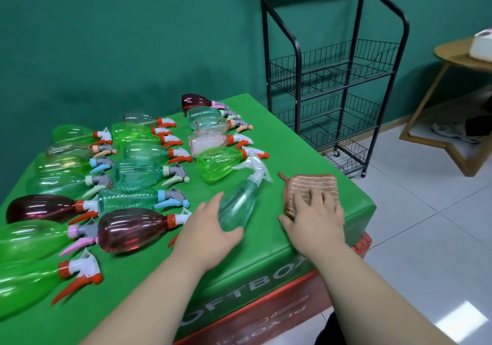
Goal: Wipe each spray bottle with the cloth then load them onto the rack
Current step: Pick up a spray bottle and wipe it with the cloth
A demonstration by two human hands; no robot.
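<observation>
- Picking up the first bottle is the step in hand, by my read: left hand (210, 227) cups the base of a pale teal spray bottle (239, 203) w/ clear-white trigger head; fingers curled loosely around it, not fully closed. Bottle lies on its side on the green pad (306, 240), nozzle pointing away, just beside a lime-green spray bottle (221, 162).
- Right hand (315, 213) rests flat on the brown striped cloth (314, 185), fingers spread and pressing, not yet gathering it. Cloth sits near the pad's right edge.
- Rec: close left fingers firmly round the body, lift clear of neighbours so trigger doesn't snag the lime bottle.
- Rec: bunch cloth into right palem, then wipe base-to-neck, rotating bottle w/ left hand; thin plastic likely flexes, so moderate squeeze.
- Black wire rack (332, 78) stands to the right beyond the pad, shelves look bare; approx. all bottles remain on the pad, so task is at its start.
- Risk: rounded bottles may roll if bumped.
</observation>
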